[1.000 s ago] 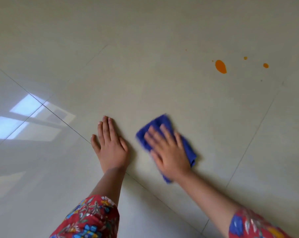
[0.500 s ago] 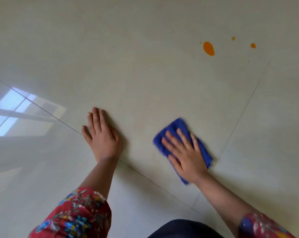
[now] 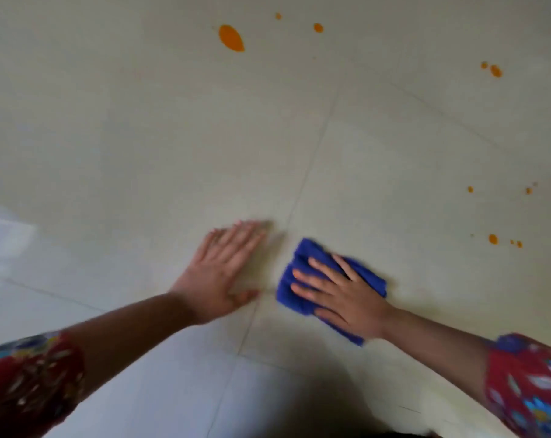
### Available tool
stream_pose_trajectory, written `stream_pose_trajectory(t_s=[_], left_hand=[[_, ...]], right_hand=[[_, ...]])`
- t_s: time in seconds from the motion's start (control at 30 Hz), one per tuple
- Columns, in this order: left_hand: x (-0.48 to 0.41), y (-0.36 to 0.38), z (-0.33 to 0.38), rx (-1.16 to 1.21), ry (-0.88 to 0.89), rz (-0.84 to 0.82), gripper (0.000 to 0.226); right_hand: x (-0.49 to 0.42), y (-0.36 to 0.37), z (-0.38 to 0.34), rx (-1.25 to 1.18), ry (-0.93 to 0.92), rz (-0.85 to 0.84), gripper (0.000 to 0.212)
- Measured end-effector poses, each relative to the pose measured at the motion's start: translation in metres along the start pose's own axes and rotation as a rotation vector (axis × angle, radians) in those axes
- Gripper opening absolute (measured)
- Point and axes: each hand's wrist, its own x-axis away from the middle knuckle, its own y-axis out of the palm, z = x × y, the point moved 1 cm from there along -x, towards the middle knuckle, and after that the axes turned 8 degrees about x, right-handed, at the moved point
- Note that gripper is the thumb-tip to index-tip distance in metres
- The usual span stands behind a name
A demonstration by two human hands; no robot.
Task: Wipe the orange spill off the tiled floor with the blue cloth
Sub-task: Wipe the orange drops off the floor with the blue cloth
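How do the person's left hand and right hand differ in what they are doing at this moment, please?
The left hand lies flat on the bare tiled floor; the right hand presses on the blue cloth. The left hand's fingers lie close together, the right hand's fingers are spread. Both are palm down with straight fingers.
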Motion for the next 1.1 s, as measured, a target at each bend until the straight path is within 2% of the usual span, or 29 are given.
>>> stream_pose_trajectory(t_s=[0.07, 0.1, 0.2, 0.27, 0.3, 0.4, 0.47, 0.53, 0.6, 0.67, 0.7, 0.77, 0.83, 0.9, 0.97, 1.03, 1.1], left_hand=[[-0.028, 0.015, 0.029, -0.098, -0.001, -0.222, 0.114], [-0.035, 0.019, 0.036, -0.154, -0.02, -0.257, 0.123], [-0.039, 0.033, 0.04, -0.204, -0.05, -0.225, 0.136], [-0.037, 0.036, 0.04, -0.221, -0.034, -0.193, 0.137], [-0.037, 0.037, 0.04, -0.234, -0.036, -0.186, 0.137], [-0.041, 0.037, 0.043, -0.258, -0.038, -0.201, 0.138], [-0.043, 0.036, 0.044, -0.267, -0.057, -0.215, 0.139], [-0.042, 0.035, 0.045, -0.29, -0.08, -0.239, 0.139], [-0.041, 0.037, 0.05, -0.303, -0.107, -0.218, 0.133], [-0.04, 0.042, 0.064, -0.255, -0.153, -0.106, 0.114], [-0.041, 0.049, 0.079, -0.251, -0.151, -0.06, 0.104], [-0.049, 0.071, 0.111, -0.27, -0.069, -0.016, 0.09], [-0.058, 0.093, 0.14, -0.254, 0.013, -0.034, 0.083], [-0.074, 0.119, 0.172, -0.254, 0.075, -0.083, 0.081], [-0.086, 0.139, 0.198, -0.204, 0.059, -0.106, 0.079], [-0.093, 0.159, 0.222, -0.117, -0.002, -0.098, 0.076], [-0.101, 0.175, 0.244, -0.064, 0.009, -0.106, 0.074]], right_hand=[[0.058, 0.012, 0.022, -0.009, 0.07, 0.002, 0.053], [0.075, 0.018, 0.039, -0.026, 0.196, 0.011, 0.052], [0.08, 0.02, 0.081, -0.136, 0.636, 0.032, 0.052], [0.065, 0.019, 0.07, -0.179, 0.795, 0.084, 0.054], [0.063, 0.021, 0.052, -0.18, 0.788, 0.113, 0.055], [0.11, 0.036, -0.012, -0.161, 0.407, 0.06, 0.053], [0.162, 0.048, -0.018, -0.193, 0.313, 0.011, 0.053], [0.194, 0.059, 0.007, -0.18, 0.469, 0.001, 0.053], [0.197, 0.061, 0.042, -0.213, 0.752, 0.02, 0.052], [0.177, 0.053, 0.057, -0.248, 0.961, 0.067, 0.052], [0.17, 0.051, 0.05, -0.248, 1.006, 0.101, 0.053], [0.169, 0.054, 0.018, -0.226, 0.889, 0.102, 0.054], [0.195, 0.062, -0.02, -0.206, 0.587, 0.055, 0.052], [0.248, 0.071, -0.019, -0.268, 0.461, 0.073, 0.049], [0.288, 0.083, 0.004, -0.338, 0.597, 0.1, 0.048], [0.305, 0.09, 0.034, -0.398, 0.857, 0.148, 0.047], [0.291, 0.088, 0.047, -0.419, 1.069, 0.247, 0.045]])
